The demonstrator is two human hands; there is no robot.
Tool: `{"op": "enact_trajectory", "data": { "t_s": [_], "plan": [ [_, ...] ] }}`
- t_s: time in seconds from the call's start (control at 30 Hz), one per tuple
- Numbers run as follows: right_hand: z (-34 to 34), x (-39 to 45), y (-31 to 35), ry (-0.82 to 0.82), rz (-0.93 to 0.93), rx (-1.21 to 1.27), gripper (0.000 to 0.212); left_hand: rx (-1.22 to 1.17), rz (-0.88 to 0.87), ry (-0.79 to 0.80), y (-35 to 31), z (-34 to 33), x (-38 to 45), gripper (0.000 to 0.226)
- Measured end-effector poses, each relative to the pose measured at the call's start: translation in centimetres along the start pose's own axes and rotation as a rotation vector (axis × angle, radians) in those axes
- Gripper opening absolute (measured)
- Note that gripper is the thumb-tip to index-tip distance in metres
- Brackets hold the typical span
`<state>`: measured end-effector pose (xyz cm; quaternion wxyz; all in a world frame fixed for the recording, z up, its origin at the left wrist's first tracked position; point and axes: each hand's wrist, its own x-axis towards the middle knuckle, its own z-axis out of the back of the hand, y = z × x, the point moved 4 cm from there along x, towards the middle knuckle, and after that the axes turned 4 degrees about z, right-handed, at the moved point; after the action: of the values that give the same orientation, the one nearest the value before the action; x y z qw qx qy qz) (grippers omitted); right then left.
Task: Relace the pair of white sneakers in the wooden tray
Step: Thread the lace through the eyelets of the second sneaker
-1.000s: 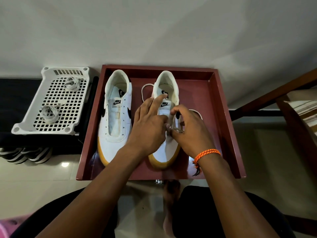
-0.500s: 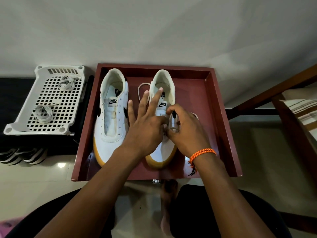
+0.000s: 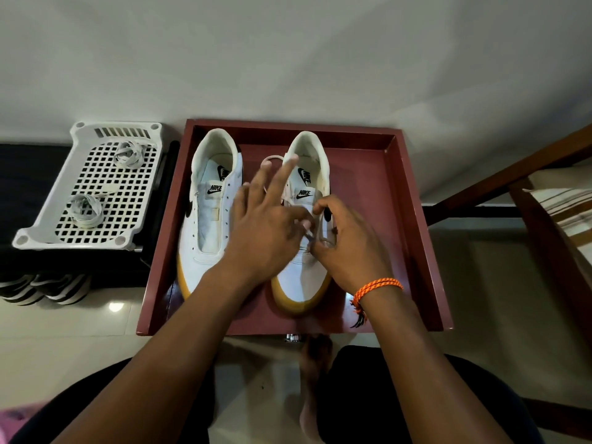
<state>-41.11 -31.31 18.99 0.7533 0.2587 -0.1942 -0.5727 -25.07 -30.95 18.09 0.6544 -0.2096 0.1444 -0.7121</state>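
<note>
Right sneaker (image 3: 304, 270), wooden tray (image 3: 413, 225): lacing at lower eyelets; right hand (image 3: 349, 248) pinches lace (image 3: 325, 240), left hand (image 3: 266, 229) thumb meets it, fingers splayed; next likely threading the tip across.

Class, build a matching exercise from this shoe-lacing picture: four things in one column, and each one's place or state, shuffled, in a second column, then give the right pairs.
Things
1. left sneaker
2. right sneaker
3. coiled laces
4. orange wristband

Places or states
A. on the white grid basket beside the wooden tray
B. in the tray, eyelets bare, untouched
C. round the wrist of the right hand
D. in the tray, under both hands, a lace being threaded; the left hand is at the lace too

Pairs: 1-B, 2-D, 3-A, 4-C
</note>
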Motion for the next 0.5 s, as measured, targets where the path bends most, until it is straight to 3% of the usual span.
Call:
{"op": "enact_trajectory", "data": {
  "t_s": [0.1, 0.27, 0.37, 0.5],
  "plan": [
    [0.1, 0.0, 0.1, 0.001, 0.006, 0.012, 0.039, 0.032, -0.025, 0.031, -0.5, -1.4, -0.7, 0.011],
    [0.3, -0.1, 0.1, 0.017, -0.024, 0.031, 0.046, -0.170, 0.104, -0.113, 0.8, 0.4, 0.8, 0.009],
    [0.3, -0.2, 0.1, 0.030, -0.029, 0.014, 0.047, -0.224, 0.076, -0.218, 1.2, 1.8, 1.1, 0.013],
    [0.2, -0.1, 0.1, 0.020, -0.016, 0.027, 0.045, -0.016, -0.080, -0.026, 0.0, 0.1, 0.0, 0.022]
  ]
}}
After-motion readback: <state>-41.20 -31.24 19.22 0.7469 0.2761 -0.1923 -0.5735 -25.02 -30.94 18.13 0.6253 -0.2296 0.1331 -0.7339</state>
